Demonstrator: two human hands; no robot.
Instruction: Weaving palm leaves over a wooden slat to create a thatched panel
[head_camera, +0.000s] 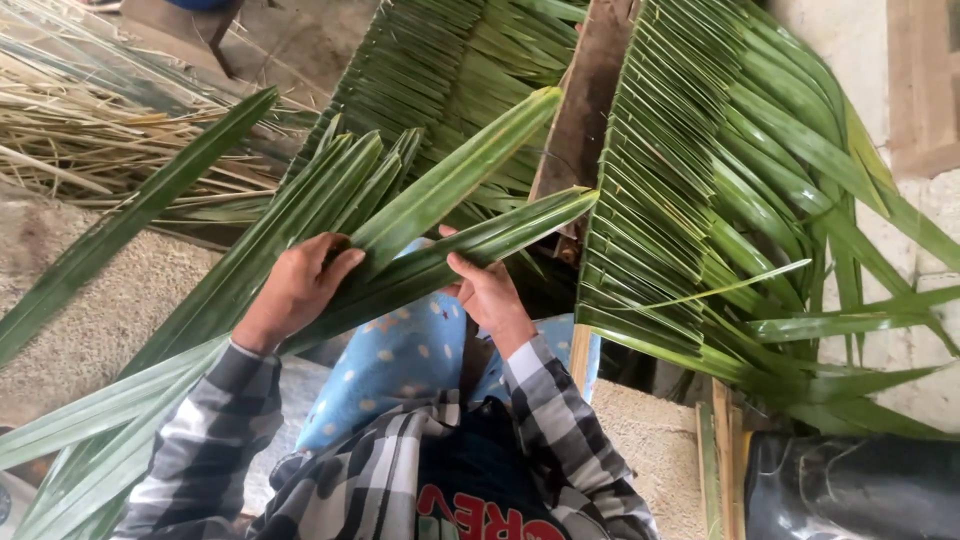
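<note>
My left hand (297, 290) grips a bundle of long green palm leaves (300, 215) that fans up toward the right and trails down past my left side. My right hand (487, 292) pinches one folded leaf (500, 235) from the same bundle, its tip reaching a wooden slat (585, 100). Both sleeves are black-and-white plaid. A blue spotted cloth (405, 360) covers my lap beneath the leaves.
A woven panel of folded palm leaves (690, 180) hangs on the slat to the right, and another panel (440, 60) lies behind. Dry yellow leaf ribs (90, 130) pile at the upper left. A dark boot (850, 490) sits at the lower right. Sandy ground (110, 300) lies below.
</note>
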